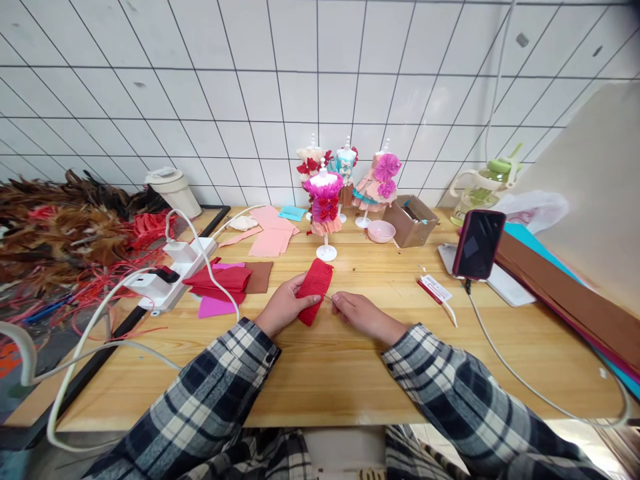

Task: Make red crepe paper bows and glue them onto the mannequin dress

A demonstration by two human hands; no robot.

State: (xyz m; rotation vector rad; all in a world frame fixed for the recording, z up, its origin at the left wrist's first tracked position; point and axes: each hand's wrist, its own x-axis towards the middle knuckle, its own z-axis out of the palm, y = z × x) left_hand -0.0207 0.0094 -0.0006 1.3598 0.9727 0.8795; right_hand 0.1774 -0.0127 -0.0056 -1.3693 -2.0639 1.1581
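At the near edge of the wooden table point(345, 387), plaid sleeves point(200, 390) reached forward from either side, their upper ends cut off by the frame. Farther in, between the two hands, a folded red strip point(315, 285) slanted over the table, its long axis running from near to far and its far end leaning to the right. The left hand point(285, 307) was clamped on the strip's left edge, thumb laid across the top and pointing right; the other fingers were mostly hidden beneath. The right hand point(356, 311) came in from the right, knuckles up, its thumb and fingertips together on a thin tool point(328, 297) that pointed left at the strip's right edge. The tool was too small to identify, and whether its tip touched the strip could not be told. Beyond the strip's far end stood an upright dress form point(325, 208), partly covering others behind it.
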